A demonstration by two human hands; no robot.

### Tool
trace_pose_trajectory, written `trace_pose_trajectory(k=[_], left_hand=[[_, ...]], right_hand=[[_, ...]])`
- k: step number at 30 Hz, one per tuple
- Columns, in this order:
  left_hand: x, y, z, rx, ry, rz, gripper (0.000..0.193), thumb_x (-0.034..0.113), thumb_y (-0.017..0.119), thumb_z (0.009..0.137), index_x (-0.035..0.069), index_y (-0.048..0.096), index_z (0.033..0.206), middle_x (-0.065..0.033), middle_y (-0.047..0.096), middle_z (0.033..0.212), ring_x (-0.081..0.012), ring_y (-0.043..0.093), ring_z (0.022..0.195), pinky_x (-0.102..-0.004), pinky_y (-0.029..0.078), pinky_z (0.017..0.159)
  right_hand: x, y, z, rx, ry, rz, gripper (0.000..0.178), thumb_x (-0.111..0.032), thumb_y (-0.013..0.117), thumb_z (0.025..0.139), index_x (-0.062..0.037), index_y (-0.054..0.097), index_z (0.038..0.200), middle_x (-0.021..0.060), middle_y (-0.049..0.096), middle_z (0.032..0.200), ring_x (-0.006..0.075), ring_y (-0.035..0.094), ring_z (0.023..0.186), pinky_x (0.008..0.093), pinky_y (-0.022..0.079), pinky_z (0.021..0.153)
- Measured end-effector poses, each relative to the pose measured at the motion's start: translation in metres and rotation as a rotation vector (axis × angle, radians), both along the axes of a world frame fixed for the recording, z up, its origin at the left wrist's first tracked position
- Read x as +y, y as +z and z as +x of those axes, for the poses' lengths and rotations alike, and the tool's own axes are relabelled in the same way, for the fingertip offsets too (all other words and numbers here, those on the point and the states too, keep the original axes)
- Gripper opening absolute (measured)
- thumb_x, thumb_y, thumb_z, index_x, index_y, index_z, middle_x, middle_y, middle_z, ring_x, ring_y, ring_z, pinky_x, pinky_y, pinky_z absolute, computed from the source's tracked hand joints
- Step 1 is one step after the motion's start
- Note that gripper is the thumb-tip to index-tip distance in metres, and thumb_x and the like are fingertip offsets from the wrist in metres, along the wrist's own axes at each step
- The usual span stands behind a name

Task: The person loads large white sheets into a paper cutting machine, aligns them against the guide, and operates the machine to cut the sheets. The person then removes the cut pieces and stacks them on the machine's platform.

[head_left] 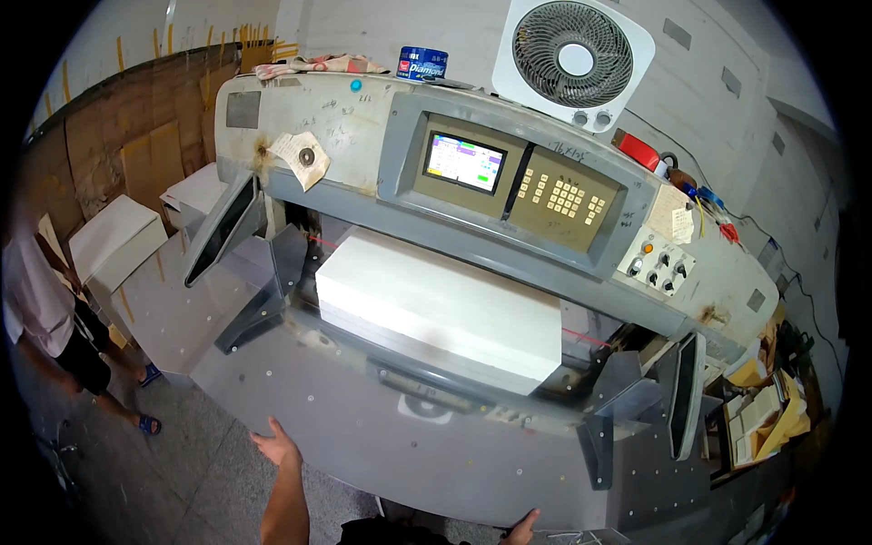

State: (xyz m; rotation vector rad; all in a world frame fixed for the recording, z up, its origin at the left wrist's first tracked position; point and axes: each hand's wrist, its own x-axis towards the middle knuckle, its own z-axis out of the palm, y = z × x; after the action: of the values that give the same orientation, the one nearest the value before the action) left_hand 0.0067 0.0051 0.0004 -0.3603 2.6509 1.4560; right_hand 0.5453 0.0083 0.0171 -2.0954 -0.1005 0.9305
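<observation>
A large white paper stack lies across the throat of a paper-cutting machine, partly under its front beam. The grey metal table spreads out toward me. My left hand is at the table's front left edge, thumb and fingers apart, holding nothing I can see. Farther right, my right hand is at the front edge near the bottom of the view. Only its thumb side shows; the other fingers are hidden. Both hands are well away from the stack.
A lit screen and keypad sit in the machine's front. A fan and blue tin stand on top. Upright side guards flank the table. Another person stands at the left, near white stacks.
</observation>
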Motion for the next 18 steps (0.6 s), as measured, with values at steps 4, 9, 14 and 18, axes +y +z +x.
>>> trace_pose_trajectory(k=[4, 9, 14, 18], left_hand=[[0.0, 0.021, 0.004, -0.022, 0.018, -0.018, 0.095, 0.063, 0.056, 0.089, -0.001, 0.022, 0.151, -0.0299, 0.046, 0.136, -0.0422, 0.054, 0.119, -0.048, 0.049, 0.095], [-0.007, 0.001, -0.006, 0.063, 0.033, 0.051, 0.092, 0.058, 0.06, 0.089, -0.001, 0.024, 0.15, -0.0297, 0.048, 0.133, -0.0419, 0.056, 0.116, -0.0478, 0.05, 0.093], [0.005, -0.002, -0.003, 0.073, 0.052, 0.015, 0.093, 0.059, 0.06, 0.088, -0.001, 0.025, 0.149, -0.0287, 0.052, 0.129, -0.0407, 0.059, 0.111, -0.0478, 0.052, 0.089], [0.002, -0.001, -0.003, 0.06, 0.048, -0.035, 0.093, 0.062, 0.059, 0.088, 0.0, 0.025, 0.15, -0.0273, 0.056, 0.124, -0.0393, 0.063, 0.105, -0.0478, 0.054, 0.085]], right_hand=[[0.0, 0.034, -0.021, 0.072, -0.013, 0.153, 0.098, -0.074, 0.056, 0.082, 0.0108, 0.052, 0.131, 0.022, 0.059, 0.129, 0.0331, 0.057, 0.114, 0.0434, 0.045, 0.1], [0.007, 0.029, -0.025, 0.3, -0.065, 0.427, 0.085, -0.061, 0.056, 0.091, 0.008, 0.043, 0.139, 0.0167, 0.054, 0.136, 0.0319, 0.055, 0.118, 0.0472, 0.045, 0.102], [0.007, 0.027, -0.022, 0.291, -0.112, 0.378, 0.083, -0.063, 0.06, 0.088, 0.0071, 0.051, 0.131, 0.0148, 0.06, 0.128, 0.0284, 0.059, 0.111, 0.0427, 0.05, 0.093], [0.007, 0.005, -0.011, 0.177, -0.144, 0.16, 0.089, -0.067, 0.064, 0.082, 0.0081, 0.054, 0.128, 0.0156, 0.061, 0.126, 0.028, 0.059, 0.11, 0.0416, 0.05, 0.094]])
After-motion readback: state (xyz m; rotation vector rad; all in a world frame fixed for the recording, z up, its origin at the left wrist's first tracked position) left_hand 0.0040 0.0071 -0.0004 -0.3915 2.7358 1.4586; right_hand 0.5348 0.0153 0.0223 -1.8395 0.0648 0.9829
